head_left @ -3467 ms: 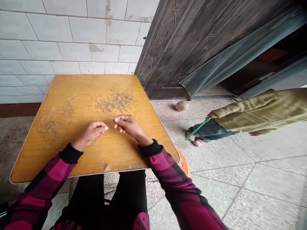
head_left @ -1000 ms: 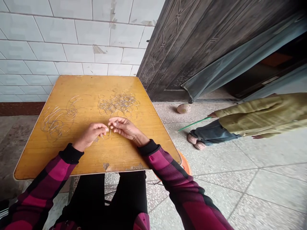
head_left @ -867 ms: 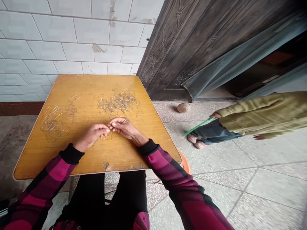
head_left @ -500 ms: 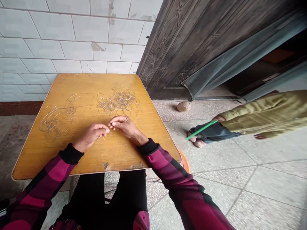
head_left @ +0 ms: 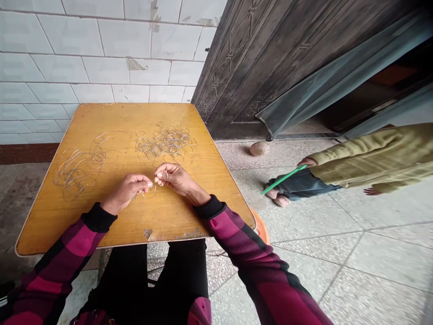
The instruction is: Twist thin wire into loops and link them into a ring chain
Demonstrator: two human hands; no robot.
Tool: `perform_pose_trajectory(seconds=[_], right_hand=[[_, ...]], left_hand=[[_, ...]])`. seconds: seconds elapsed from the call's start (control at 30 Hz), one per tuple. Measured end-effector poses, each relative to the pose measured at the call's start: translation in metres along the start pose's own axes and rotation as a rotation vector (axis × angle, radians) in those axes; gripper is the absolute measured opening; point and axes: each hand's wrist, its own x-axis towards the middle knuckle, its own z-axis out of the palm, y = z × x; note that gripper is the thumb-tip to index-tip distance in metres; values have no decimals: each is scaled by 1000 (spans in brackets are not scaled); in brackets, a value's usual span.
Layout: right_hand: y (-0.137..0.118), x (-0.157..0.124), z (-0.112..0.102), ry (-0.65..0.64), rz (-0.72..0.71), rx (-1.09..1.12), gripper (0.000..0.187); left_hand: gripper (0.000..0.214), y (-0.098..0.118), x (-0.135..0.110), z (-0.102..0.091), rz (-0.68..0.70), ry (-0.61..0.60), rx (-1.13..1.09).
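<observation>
Between my hands, a thin wire point(head_left: 149, 197) curves down in a loop just above the table. My left hand point(head_left: 130, 189) pinches one end of it between thumb and forefinger. The other end runs up to my right hand point(head_left: 172, 177), whose thumb and fingers are closed on it. Beyond my hands lies a heap of thin wire rings point(head_left: 165, 143). To the left of my left hand lies a loose bunch of curved wire pieces point(head_left: 76, 174). The fingertips partly hide the wire's ends.
The wooden table point(head_left: 135, 225) has a chipped front edge and stands by a white tiled wall point(head_left: 84, 38). An orange stool point(head_left: 260, 225) shows at its right edge. A person in a green sweater point(head_left: 379, 158) holds a green stick point(head_left: 284, 179). A ball point(head_left: 259, 148) lies near the dark door point(head_left: 243, 90).
My hands have drawn slightly apart, and more of the wire loop shows between them. The person on the right has shifted a little, with the green stick still in hand.
</observation>
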Motion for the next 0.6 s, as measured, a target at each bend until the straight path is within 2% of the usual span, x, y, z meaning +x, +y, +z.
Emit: perform_pose_trajectory(seconds=[0.3,0.6], right_hand=[[4,2,0,81,-65,-56,29],[3,2,3,101,-55,-79,29]], left_hand=[[20,-3,0,2,22,-6,38],[19,-3,1,2,14,21,22]])
